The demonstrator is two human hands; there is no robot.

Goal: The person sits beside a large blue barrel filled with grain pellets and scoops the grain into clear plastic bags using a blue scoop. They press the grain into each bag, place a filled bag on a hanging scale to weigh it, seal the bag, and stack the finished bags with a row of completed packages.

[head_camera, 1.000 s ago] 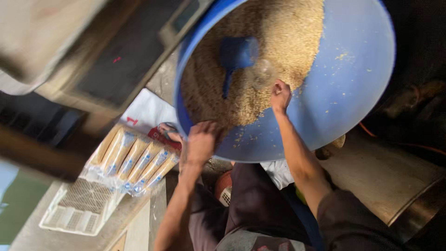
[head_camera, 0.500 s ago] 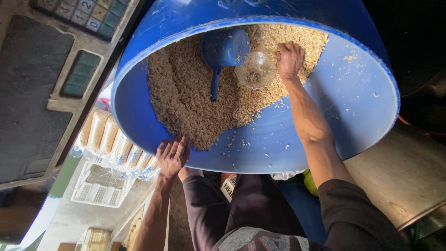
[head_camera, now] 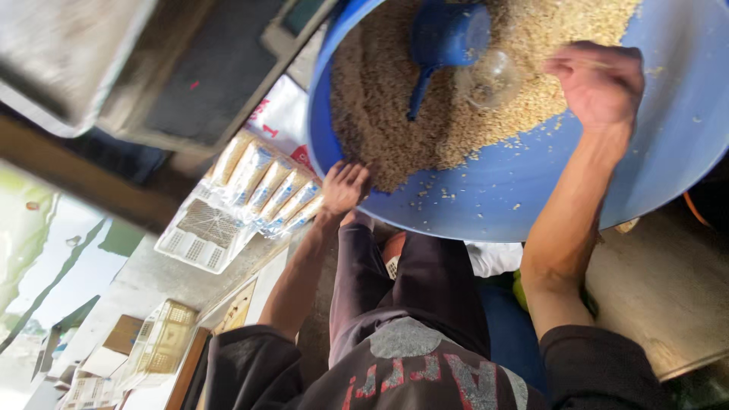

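Right hand (head_camera: pixel 600 83), in the upper right of the frame, was curled shut inside the blue tub (head_camera: pixel 547 197), its knuckles over the grain (head_camera: pixel 395 99); what the fingers held, if anything, could not be told. Just to its left a clear cup (head_camera: pixel 488 78) lay on the grain, close to the fingertips, though contact could not be made out. Further left, a blue scoop (head_camera: pixel 444 38) rested bowl-up in the grain with its handle pointing down the frame.

Left hand (head_camera: pixel 344 187), near the centre, was open with fingers spread and pressed against the tub's lower left rim. The tub was tilted toward the camera, so the grain had heaped in its upper left part and loose kernels dotted the bare blue wall below.

Both forearms ran up from the bottom of the frame, crossing the person's dark trousers (head_camera: pixel 425 288).

Left of the tub, a row of clear packets (head_camera: pixel 262 186) filled with pale grain lay side by side, partly over a white tray (head_camera: pixel 201 235) with a grid bottom. Beyond the packets, in the upper left, a dark panel (head_camera: pixel 205 76) stood close against the tub's left edge. At the lower left, a pale crate (head_camera: pixel 159 345) sat on the floor.
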